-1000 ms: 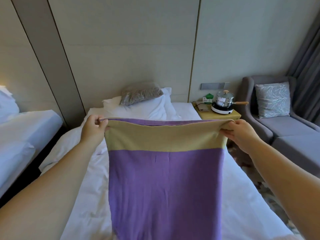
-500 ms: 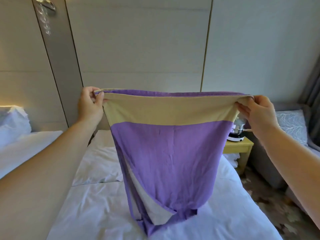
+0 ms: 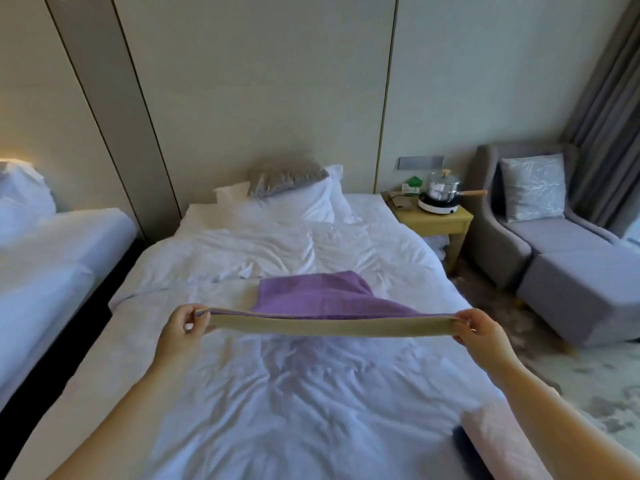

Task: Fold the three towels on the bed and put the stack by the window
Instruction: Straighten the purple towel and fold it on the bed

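Pinching the purple towel [image 3: 311, 296] by its tan edge: left hand [image 3: 187, 329] and right hand [image 3: 479, 330] each grip a corner between thumb and fingers, edge taut above the bed [image 3: 277, 393], far part lying on the sheet; pink towel [image 3: 498, 441] near right edge

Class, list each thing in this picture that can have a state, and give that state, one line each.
Bed: cover wrinkled.
Purple towel: near edge lifted and stretched taut, far part lying on the bed.
Left hand: pinches the towel's left corner.
Right hand: pinches the towel's right corner.
Pink towel: lying on the bed, folded or rolled.
Pot: lid on, upright on a white hotplate.
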Action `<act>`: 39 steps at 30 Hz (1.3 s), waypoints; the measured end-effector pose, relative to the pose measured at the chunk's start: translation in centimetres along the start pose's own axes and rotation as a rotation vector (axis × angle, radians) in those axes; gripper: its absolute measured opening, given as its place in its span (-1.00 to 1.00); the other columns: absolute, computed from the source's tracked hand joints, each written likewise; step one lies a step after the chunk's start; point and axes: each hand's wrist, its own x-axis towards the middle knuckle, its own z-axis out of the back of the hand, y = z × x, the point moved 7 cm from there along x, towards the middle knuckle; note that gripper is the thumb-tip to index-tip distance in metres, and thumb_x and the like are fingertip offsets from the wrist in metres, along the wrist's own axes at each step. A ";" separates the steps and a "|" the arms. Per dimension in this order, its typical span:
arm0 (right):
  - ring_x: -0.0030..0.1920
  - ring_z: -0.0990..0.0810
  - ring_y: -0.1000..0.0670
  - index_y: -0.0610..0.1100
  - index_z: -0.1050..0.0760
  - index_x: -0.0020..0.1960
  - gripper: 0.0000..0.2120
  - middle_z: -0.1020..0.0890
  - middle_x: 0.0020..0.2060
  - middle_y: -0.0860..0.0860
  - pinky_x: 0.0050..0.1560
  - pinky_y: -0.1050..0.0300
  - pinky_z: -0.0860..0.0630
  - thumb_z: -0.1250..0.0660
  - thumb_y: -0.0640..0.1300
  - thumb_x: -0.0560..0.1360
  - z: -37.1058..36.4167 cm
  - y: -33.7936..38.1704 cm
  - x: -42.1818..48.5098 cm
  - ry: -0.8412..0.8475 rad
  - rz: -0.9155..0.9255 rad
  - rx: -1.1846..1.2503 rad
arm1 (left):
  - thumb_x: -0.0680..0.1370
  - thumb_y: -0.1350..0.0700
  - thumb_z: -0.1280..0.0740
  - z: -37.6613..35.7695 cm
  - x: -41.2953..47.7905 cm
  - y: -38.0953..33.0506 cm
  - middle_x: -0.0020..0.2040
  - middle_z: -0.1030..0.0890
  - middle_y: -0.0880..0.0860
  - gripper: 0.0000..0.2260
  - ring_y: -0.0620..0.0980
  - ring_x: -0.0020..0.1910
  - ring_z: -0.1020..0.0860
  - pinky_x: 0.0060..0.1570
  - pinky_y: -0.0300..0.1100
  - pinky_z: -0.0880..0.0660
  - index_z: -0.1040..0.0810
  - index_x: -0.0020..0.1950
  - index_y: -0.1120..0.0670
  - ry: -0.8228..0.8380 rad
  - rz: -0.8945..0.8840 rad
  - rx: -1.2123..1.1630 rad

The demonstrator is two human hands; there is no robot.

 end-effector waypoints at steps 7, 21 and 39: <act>-0.08 -0.55 -0.21 -0.17 -0.47 0.02 -0.81 -0.62 -0.12 -0.21 -0.03 0.02 -0.45 -0.31 -0.39 0.48 -1.4 -13.7 -14.8 0.186 -0.100 -0.221 | 0.59 0.23 -0.26 0.8 -16.5 15.3 -0.06 -0.52 0.07 -0.97 0.01 -0.25 -0.65 -0.16 -0.28 -0.41 -0.47 0.02 0.17 0.214 0.298 0.090; -0.09 -0.53 -0.13 -0.10 -0.62 -0.10 -0.85 -0.63 -0.18 -0.10 -0.12 0.04 -0.43 -0.33 -0.31 0.48 2.6 -27.2 -31.3 0.504 -0.044 -0.630 | 0.56 0.19 -0.31 3.7 -37.3 23.0 -0.19 -0.55 0.08 -0.95 0.01 -0.27 -0.49 -0.29 -0.42 -0.34 -0.50 0.01 0.13 0.382 0.422 0.424; 0.09 -0.48 -0.09 -0.01 -0.60 -0.09 -0.82 -0.56 -0.05 0.02 -0.03 0.06 -0.45 -0.21 -0.12 0.47 3.1 -31.5 -37.9 0.657 0.095 -1.116 | 0.43 -0.34 -0.22 2.0 -47.0 24.8 -0.12 -0.54 -0.19 -0.68 -0.04 -0.05 -0.43 0.02 -0.12 -0.33 -0.51 -0.35 -0.16 0.802 0.127 1.222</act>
